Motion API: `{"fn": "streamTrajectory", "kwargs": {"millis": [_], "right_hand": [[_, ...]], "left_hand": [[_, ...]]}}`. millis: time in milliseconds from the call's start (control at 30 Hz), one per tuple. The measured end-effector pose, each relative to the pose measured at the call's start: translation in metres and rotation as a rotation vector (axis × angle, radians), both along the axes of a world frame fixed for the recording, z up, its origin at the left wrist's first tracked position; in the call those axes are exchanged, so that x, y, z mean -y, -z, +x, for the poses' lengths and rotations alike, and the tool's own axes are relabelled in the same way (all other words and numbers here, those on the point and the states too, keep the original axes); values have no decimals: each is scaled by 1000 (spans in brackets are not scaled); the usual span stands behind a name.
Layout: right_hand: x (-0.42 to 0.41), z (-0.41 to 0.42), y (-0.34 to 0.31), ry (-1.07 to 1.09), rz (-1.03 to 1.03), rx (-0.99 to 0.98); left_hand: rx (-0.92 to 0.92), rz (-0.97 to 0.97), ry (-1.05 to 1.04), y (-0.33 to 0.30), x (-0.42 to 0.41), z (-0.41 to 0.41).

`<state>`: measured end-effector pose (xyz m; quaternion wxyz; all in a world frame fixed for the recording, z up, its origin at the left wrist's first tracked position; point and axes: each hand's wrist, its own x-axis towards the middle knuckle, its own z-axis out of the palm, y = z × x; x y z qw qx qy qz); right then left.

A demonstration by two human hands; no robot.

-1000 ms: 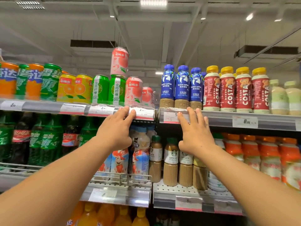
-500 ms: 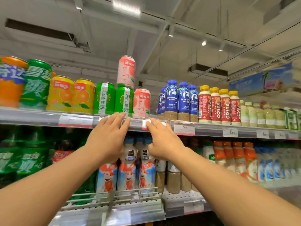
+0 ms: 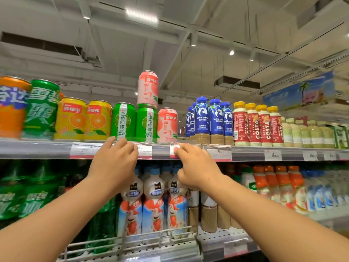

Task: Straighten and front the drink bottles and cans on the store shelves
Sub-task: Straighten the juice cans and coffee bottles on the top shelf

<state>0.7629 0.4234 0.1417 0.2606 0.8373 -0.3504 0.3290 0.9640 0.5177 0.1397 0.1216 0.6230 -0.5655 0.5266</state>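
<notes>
Top shelf rail [image 3: 56, 149]: both hands reach up to it.
Left hand [image 3: 113, 163]: fingers curled over the rail below the green cans [image 3: 123, 121].
Right hand [image 3: 196, 165]: fingertips at a price tag [image 3: 174, 149] on the rail, under the pink can [image 3: 167, 124].
Stacked pink can [image 3: 147, 88]: upright on a green can.

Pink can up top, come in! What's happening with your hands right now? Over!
Both hands, left and right, on the top shelf's price rail, no grip on drinks. Pink can stacked on green can, untouched. Nothing blocking.

Single head view, close to the top shelf edge [image 3: 47, 149], tilted upward toward ceiling
</notes>
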Motion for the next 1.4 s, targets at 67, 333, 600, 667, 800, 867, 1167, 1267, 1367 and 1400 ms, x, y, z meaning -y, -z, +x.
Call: {"fn": "streamTrajectory", "kwargs": {"millis": [67,333,600,667,800,867,1167,1267,1367,1400], "right_hand": [[0,-1,-6,1,-11,-20],[-7,6,-106,-184,46,309],[17,48,-183,-356,266,631],[21,59,-189,-399,366,656],[21,85,-193,-467,509,664],[21,98,-192,-474,521,657],[29,116,-195,-331,383,602],[27,116,-197,-383,340,633],[22,109,-202,-481,283,712],[19,103,-205,-512,264,737]], "left_hand": [[4,40,-92,-15,1,-14],[-128,99,-189,-32,21,-44],[-161,103,-213,-40,21,-44],[-182,151,-242,-47,22,-47],[-206,224,-323,-55,23,-56],[-226,275,-372,-58,26,-62],[-286,325,-456,-64,42,-64],[-288,332,-474,-65,44,-65],[-295,345,-442,-66,41,-68],[-289,344,-438,-66,39,-69]]}}
